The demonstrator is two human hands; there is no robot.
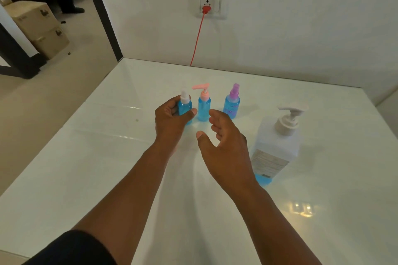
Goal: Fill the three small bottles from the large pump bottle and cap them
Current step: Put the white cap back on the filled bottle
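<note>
Two hands: left hand (172, 117) grips one of three small bottles (185, 106).

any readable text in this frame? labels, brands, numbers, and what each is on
None readable.
Large pump bottle: printed label low on its side, too blurred to read.
Purple-capped small bottle: faint print on its front, illegible.
Cardboard boxes on the floor: dark marks, too small to read.
Wall socket: no text visible.
</note>
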